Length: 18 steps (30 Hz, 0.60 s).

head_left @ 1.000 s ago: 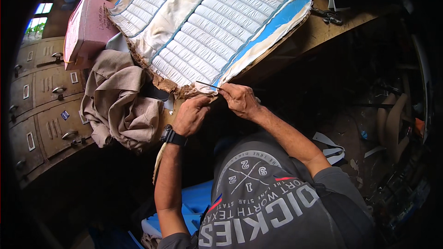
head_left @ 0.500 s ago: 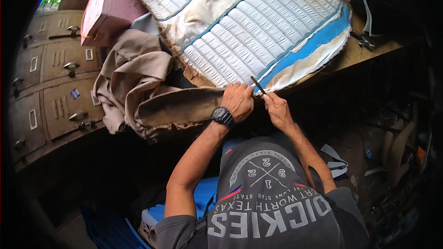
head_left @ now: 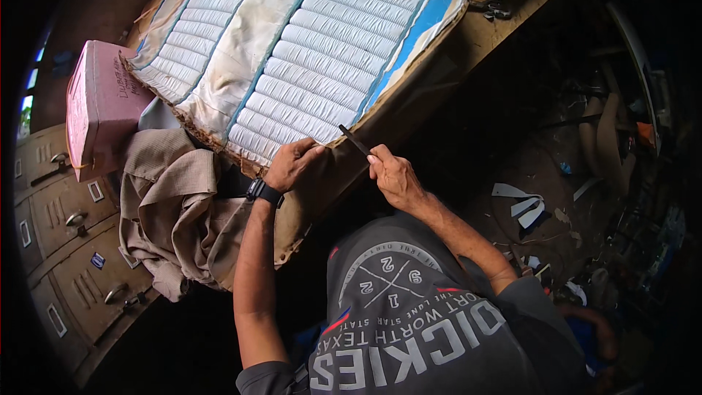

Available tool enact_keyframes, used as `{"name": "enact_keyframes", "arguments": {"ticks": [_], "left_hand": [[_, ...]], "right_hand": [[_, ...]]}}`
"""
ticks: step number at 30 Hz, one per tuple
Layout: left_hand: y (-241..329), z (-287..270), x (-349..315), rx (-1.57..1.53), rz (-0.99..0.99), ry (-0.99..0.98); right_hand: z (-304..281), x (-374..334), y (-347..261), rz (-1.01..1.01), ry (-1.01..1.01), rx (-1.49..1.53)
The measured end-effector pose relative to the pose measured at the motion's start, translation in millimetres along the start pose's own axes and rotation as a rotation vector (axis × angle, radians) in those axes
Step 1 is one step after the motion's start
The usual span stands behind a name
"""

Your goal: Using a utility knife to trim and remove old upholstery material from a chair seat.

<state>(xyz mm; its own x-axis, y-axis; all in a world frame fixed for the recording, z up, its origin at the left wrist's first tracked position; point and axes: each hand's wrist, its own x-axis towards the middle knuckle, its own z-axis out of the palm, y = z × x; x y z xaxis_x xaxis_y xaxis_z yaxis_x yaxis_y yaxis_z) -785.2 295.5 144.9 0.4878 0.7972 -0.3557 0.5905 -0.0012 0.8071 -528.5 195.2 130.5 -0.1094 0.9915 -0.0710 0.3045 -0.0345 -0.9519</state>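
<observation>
A worn upholstered panel (head_left: 322, 51), with white ribbed padding, teal piping and a blue strip along its right side, lies in front of me. My left hand (head_left: 291, 164) is closed on its near edge, thumb and fingers pressed together there. In my right hand (head_left: 398, 179) is a thin, dark, flat tool (head_left: 354, 140), gripped at its lower end. The tool's tip points up and left, by the panel's near edge just right of my left hand. Whether the tip touches the panel I cannot tell. Brown fabric (head_left: 172, 190) hangs in folds left of my left wrist.
A pink box (head_left: 110, 106) stands left of the panel, with metal cabinet drawers (head_left: 73, 230) below it. The wooden table edge (head_left: 512, 25) runs to the far right, bearing a metal fitting (head_left: 497, 9). White scraps (head_left: 521, 203) lie on the dark floor.
The view has turned, and the panel sits further left in it. My right hand has drawn away from my left with the tool. My left hand stays at the panel's edge.
</observation>
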Motion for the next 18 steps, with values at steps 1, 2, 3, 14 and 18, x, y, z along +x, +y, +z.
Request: {"name": "enact_keyframes", "arguments": {"ticks": [1,2,3,14,18], "left_hand": [[-9,-4,1,-0.094,-0.039,-0.052],[-14,-5,4,-0.083,-0.031,-0.068],[-23,-4,5,-0.176,-0.047,-0.06],[-45,-6,12,-0.372,-0.002,-0.025],[-44,-7,10,-0.393,0.045,-0.034]], "right_hand": [[6,0,-2,-0.026,0.037,-0.022],[11,1,-3,-0.053,0.073,-0.047],[18,1,-5,-0.047,0.092,-0.044],[71,12,-31,0.055,0.09,-0.328],[83,10,-39,0.048,0.132,-0.41]]}}
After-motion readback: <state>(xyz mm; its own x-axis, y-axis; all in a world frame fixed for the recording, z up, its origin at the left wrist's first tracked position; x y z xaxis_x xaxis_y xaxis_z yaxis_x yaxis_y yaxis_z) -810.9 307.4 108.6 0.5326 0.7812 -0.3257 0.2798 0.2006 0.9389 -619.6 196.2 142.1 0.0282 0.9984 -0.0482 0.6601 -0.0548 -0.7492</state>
